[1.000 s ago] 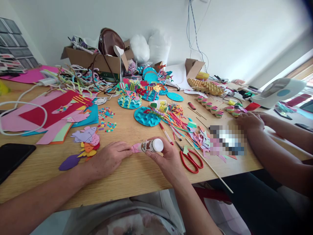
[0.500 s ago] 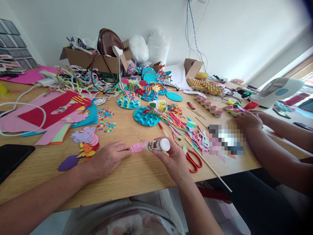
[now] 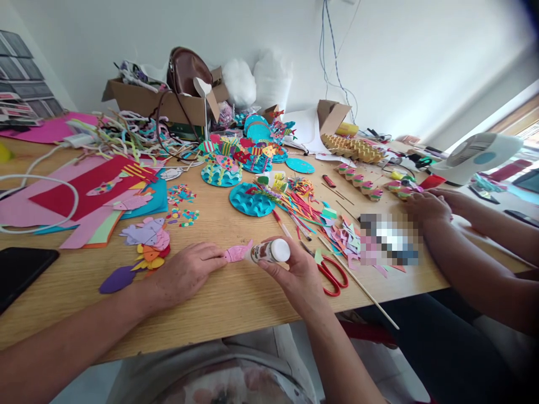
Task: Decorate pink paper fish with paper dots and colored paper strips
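Note:
A small pink fish cutout (image 3: 237, 253) lies flat on the wooden table, its left end pinned under the fingertips of my left hand (image 3: 187, 272). My right hand (image 3: 297, 275) is wrapped round a white glue bottle (image 3: 273, 251), tilted nearly on its side, with the nozzle end at the fish's tail. Whether the nozzle touches the paper I cannot tell. Left of my left hand are a purple cutout (image 3: 118, 279) and a pile of lilac, pink and orange fish cutouts (image 3: 147, 233). Red-handled scissors (image 3: 334, 275) rest just right of my right hand.
Blue round bases (image 3: 252, 201) with paper fish stand mid-table. Behind them is a cardboard box (image 3: 143, 104) with a brown bag. A long stick (image 3: 366, 289) overhangs the front edge. Another person's hands (image 3: 429, 206) rest at the right. A black phone (image 3: 25, 275) lies far left.
The glue bottle and my right hand have shifted slightly left. My left hand stays on the pink fish.

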{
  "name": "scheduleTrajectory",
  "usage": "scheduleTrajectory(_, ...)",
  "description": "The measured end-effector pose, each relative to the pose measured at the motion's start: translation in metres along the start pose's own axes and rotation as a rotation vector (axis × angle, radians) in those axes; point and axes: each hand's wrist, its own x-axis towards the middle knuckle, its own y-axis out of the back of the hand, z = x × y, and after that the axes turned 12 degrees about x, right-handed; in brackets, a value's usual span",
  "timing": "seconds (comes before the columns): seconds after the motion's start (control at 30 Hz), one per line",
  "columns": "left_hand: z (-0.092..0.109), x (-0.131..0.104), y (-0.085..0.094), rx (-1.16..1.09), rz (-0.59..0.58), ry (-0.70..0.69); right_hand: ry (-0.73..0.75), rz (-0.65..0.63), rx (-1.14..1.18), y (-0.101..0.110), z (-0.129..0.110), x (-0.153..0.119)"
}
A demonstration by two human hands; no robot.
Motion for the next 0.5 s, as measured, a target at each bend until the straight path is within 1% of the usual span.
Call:
scheduleTrajectory(0.07,-0.0002,-0.0002,-0.0001,0.002,-0.002,-0.002,0.000,-0.012,-0.018,-0.0003,0.0000,0.0000)
scheduleTrajectory(0.2,-0.0009,-0.0006,-0.0011,0.002,0.001,-0.011,-0.003,0.009,-0.004,0.0005,-0.0006,0.0003)
scheduleTrajectory(0.33,-0.0011,-0.0008,-0.0019,0.000,-0.005,-0.003,-0.006,-0.023,-0.031,0.0008,-0.0019,0.0007)
scheduleTrajectory(0.43,-0.0015,-0.0015,-0.0027,0.002,-0.014,-0.004,-0.006,-0.007,-0.013,-0.0001,-0.0024,0.0008)
scheduleTrajectory(0.5,-0.0020,-0.0022,-0.0037,0.001,-0.014,-0.011,-0.011,-0.021,-0.018,-0.0012,-0.0021,0.0009)
